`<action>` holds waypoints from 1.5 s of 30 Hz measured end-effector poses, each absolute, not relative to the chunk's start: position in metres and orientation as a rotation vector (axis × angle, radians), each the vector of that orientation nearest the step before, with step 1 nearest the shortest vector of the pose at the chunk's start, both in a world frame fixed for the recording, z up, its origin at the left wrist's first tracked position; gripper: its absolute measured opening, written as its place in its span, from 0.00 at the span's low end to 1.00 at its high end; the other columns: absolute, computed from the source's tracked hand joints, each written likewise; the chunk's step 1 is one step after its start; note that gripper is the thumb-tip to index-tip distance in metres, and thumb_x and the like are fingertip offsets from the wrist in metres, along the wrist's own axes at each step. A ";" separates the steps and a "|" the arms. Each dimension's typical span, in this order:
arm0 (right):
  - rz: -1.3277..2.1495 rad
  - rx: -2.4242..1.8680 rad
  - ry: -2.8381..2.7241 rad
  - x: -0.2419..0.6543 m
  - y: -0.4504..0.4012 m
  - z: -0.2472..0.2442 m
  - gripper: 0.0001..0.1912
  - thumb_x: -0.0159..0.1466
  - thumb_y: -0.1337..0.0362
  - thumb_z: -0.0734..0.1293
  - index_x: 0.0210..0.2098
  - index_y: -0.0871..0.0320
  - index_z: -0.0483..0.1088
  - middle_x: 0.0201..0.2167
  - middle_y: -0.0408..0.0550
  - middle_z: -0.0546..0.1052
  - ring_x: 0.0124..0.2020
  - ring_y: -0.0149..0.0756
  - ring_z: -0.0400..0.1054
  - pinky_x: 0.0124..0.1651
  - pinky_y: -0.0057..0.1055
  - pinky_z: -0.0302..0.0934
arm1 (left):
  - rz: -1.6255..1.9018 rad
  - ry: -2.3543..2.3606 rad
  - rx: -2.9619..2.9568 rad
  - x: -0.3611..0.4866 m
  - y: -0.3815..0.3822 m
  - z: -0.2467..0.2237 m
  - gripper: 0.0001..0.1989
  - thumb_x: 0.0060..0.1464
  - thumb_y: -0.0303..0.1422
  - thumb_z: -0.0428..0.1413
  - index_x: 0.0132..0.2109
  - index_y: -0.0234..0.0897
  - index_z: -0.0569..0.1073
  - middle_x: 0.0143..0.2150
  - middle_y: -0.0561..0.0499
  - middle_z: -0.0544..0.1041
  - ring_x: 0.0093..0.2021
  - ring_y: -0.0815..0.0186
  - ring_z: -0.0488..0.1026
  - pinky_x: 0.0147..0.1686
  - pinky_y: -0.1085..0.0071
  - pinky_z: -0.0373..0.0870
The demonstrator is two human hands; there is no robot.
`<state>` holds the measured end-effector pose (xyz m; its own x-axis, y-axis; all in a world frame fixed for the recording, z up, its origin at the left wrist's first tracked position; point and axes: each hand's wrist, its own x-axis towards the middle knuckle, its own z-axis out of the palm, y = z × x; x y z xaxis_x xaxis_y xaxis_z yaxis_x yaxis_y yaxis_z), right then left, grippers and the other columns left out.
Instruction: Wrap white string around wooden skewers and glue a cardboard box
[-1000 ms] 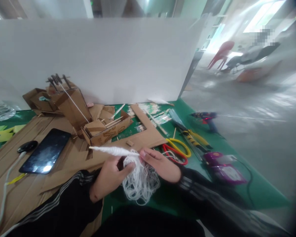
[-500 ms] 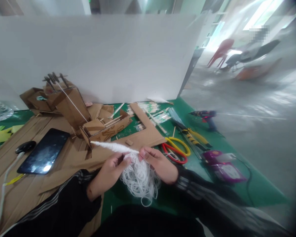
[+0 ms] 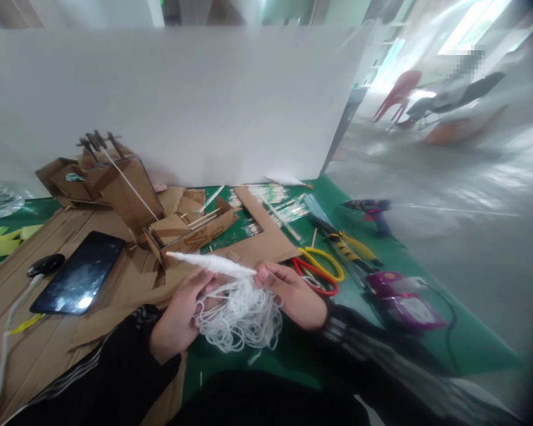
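Two hands of mine are at work around the white-wrapped stick [image 3: 217,264], and the change is mostly on the left. My left hand [image 3: 174,325] has shifted outward, and the loose white cord [image 3: 240,316] has spread toward it, across my fingers. That leaves the tangle wider and slacker below the stick, with a short tail hanging from its lower edge. Cord hides some of those fingers, so I cannot tell whether they pinch anything or only cradle the bundle.

My right hand [image 3: 302,302] has kept its place, thumb and fingertips pinched on the stick's right end; as I judge it, that grip steadies the stick while the cord moves.

The stick lies nearly level above the cord, its bare tip pointing left, in front of the small cardboard box [image 3: 204,238]. Beyond my right hand, the red and yellow loops [image 3: 336,273] rest on the green counter [image 3: 479,343], near the pliers [image 3: 362,249].
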<state>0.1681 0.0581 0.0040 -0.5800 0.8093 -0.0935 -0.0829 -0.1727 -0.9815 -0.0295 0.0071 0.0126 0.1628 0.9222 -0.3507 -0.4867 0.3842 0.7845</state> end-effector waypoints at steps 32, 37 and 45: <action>1.818 -0.829 -1.276 0.163 0.058 -0.010 0.21 0.62 0.48 0.65 0.26 0.59 0.65 0.18 0.37 0.57 0.20 0.26 0.47 0.24 0.26 0.44 | 0.990 1.179 2.718 -0.030 -0.007 0.005 0.06 0.49 0.24 0.55 0.27 0.38 0.68 0.32 0.51 0.76 0.36 0.63 0.67 0.40 0.66 0.63; 1.881 -0.806 -1.166 0.162 0.057 -0.008 0.20 0.61 0.49 0.66 0.26 0.60 0.65 0.18 0.37 0.58 0.19 0.25 0.47 0.24 0.26 0.44 | 0.920 1.125 2.686 -0.030 -0.005 0.007 0.11 0.53 0.26 0.54 0.24 0.38 0.64 0.24 0.52 0.70 0.29 0.66 0.64 0.32 0.67 0.60; 1.876 -0.786 -1.056 0.163 0.061 -0.002 0.19 0.59 0.50 0.69 0.25 0.60 0.66 0.20 0.39 0.61 0.20 0.25 0.50 0.25 0.26 0.48 | 0.670 1.229 2.717 -0.026 -0.003 0.005 0.06 0.57 0.29 0.52 0.40 0.40 0.72 0.28 0.52 0.74 0.31 0.62 0.66 0.32 0.65 0.57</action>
